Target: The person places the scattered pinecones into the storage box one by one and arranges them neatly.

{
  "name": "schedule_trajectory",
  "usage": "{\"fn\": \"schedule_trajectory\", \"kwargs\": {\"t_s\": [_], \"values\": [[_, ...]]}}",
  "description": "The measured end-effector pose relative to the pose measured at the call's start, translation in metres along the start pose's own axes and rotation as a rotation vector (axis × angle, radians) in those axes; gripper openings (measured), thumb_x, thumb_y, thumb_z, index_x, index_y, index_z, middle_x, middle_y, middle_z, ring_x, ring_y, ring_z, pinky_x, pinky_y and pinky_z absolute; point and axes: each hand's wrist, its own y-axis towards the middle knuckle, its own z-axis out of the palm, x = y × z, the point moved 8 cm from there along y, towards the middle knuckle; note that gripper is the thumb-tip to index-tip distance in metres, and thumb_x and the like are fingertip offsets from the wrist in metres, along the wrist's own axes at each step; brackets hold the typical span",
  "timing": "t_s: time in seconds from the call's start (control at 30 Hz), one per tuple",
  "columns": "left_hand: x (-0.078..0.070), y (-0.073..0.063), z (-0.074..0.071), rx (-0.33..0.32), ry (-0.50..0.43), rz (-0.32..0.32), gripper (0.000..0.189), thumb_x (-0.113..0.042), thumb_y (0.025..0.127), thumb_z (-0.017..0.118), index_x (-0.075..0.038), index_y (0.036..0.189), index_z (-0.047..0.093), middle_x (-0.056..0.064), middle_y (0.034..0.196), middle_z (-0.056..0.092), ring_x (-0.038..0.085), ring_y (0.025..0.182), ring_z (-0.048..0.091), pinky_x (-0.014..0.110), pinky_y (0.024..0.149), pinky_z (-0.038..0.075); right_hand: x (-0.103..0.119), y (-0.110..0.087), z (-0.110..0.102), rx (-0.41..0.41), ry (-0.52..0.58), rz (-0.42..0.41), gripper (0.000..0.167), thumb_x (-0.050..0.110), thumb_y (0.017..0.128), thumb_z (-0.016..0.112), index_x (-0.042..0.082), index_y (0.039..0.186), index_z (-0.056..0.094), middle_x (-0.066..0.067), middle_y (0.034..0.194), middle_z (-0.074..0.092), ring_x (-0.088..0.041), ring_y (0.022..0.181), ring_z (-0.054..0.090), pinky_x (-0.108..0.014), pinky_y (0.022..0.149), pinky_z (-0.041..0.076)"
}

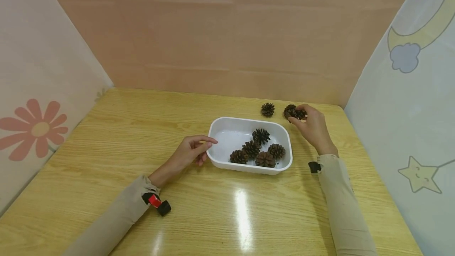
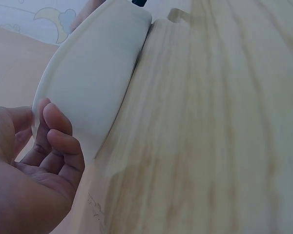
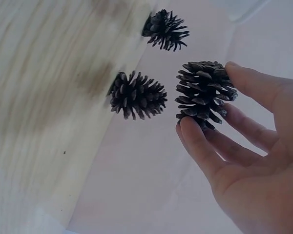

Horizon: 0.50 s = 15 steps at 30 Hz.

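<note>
A white plastic tray (image 1: 224,165) with rounded corners stands on the table, several brown pine cones (image 1: 265,159) lying in its right part. My left hand (image 1: 186,153) pinches the tray's left rim between thumb and fingers; the left wrist view shows its curled fingers (image 2: 63,141) against the outer wall. Beyond the tray's right end, my right hand (image 1: 315,128) grips a pine cone (image 3: 205,92) between thumb and fingertips. Two more pine cones, a nearer one (image 3: 139,96) and a farther one (image 3: 166,30), sit on the table beside the held one.
The wooden table (image 1: 142,117) ends at an orange-brown backdrop (image 1: 231,42). Pale printed sheets border it: a flower (image 1: 40,128) on the left one, a star (image 1: 421,174) on the right one. Black straps with small blocks (image 1: 163,208) sit at both wrists.
</note>
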Motion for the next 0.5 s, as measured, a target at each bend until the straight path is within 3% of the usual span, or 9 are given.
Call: {"fn": "schedule_trajectory", "kwargs": {"t_s": [0.5], "values": [[0.001,0.0,0.0,0.006,-0.026,0.001,0.026,-0.015,0.101,0.06,0.0,0.121,0.068,0.008,0.062,0.06,0.012,0.049,0.053,0.022,0.046,0.047,0.026,0.0,-0.002,0.025,0.031,-0.038,0.039,0.019,0.095,0.071,-0.004,0.124,0.058,-0.026,0.122,0.061,-0.048,0.104,0.062,-0.057,0.085,0.053]]}}
